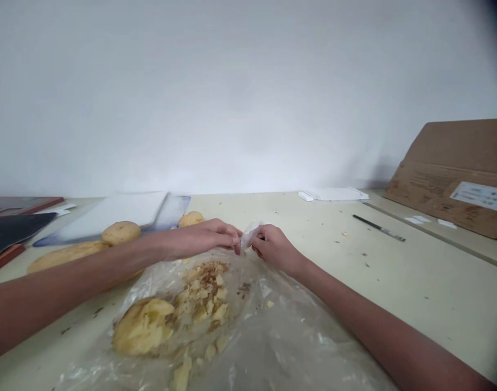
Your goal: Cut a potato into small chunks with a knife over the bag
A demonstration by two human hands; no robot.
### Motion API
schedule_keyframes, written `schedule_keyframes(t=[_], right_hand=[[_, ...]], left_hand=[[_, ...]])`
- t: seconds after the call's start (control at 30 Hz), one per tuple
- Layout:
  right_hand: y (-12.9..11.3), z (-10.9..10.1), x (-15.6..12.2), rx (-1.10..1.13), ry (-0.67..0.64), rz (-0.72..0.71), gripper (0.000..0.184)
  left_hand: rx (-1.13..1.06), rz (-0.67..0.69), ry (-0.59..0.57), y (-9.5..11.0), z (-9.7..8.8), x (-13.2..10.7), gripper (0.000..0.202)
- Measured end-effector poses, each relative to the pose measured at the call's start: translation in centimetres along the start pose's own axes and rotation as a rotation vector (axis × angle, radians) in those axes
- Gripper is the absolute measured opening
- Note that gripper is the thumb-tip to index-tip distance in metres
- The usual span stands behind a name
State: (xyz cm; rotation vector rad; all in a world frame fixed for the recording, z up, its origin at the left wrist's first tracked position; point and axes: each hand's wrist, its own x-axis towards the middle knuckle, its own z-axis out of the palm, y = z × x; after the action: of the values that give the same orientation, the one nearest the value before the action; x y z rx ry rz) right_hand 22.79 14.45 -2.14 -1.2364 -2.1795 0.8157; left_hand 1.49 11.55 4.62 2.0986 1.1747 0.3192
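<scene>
My left hand (210, 238) and my right hand (273, 247) meet above the table, and both pinch the gathered top of a clear plastic bag (297, 347). The twisted white plastic (248, 234) shows between their fingertips. Inside the bag lie a peeled, mashed-looking potato (142, 326) and a heap of crumbled potato pieces (203, 296) with brown bits. Beyond my left forearm sit unpeeled potatoes (120, 233), one more (190, 219) by my left fingers, and a long yellowish one (65, 258) partly hidden by my arm.
The pale table (411, 288) carries scattered crumbs. Behind the potatoes lies a white and translucent sheet or board (110, 214). A dark folder (12, 231) sits far left, white papers (333, 194) at the back, a thin metal tool (378, 228) right, and cardboard (447, 174) leans against the wall.
</scene>
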Motion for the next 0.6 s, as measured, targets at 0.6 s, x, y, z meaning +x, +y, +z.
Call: schedule_keyframes(t=[0.6], right_hand=[[-0.8,-1.0,-0.3,0.053,-0.213,-0.038,0.022]], left_hand=[[-0.045,-0.054,-0.165,-2.7,0.0,3.0,0.02]])
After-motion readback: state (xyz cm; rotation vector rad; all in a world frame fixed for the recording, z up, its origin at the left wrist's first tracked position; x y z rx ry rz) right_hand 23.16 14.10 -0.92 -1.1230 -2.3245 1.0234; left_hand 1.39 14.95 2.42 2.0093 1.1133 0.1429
